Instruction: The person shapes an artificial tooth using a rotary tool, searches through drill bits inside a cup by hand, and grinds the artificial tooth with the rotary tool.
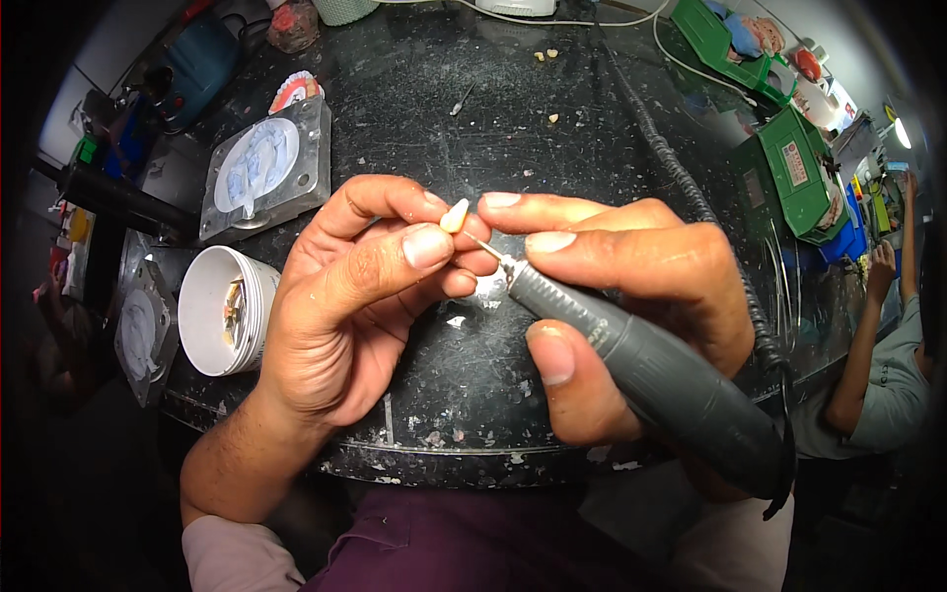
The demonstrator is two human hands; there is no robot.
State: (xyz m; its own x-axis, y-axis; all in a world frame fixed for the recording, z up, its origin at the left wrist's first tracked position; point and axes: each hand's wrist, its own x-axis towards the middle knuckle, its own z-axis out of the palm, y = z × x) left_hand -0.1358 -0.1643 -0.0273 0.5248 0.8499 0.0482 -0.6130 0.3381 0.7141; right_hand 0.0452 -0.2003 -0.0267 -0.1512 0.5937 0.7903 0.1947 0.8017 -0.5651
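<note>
Between the thumb and fingers of my left hand (pixel 350 281) is a small cream-coloured artificial tooth (pixel 455 215), its narrow end pointing up. My right hand (pixel 641 276) is wrapped round a black rotary handpiece (pixel 641 365), thumb below and fingers above. The handpiece's thin metal bur (pixel 485 244) reaches toward the tooth's lower end; whether it touches cannot be made out. A fingertip of my right hand comes close to the tooth. From the handpiece's back end a black cord runs up along the right side of the table.
Left of my left hand stands a white tub (pixel 222 311) with small pieces inside. Behind it lies a metal flask (pixel 266 168) holding pale plaster. Loose teeth (pixel 552 117) and a spare bur (pixel 461 100) lie farther back on the black table (pixel 414 138). Green bins (pixel 794 173) stand right, near another person's arm (pixel 868 326).
</note>
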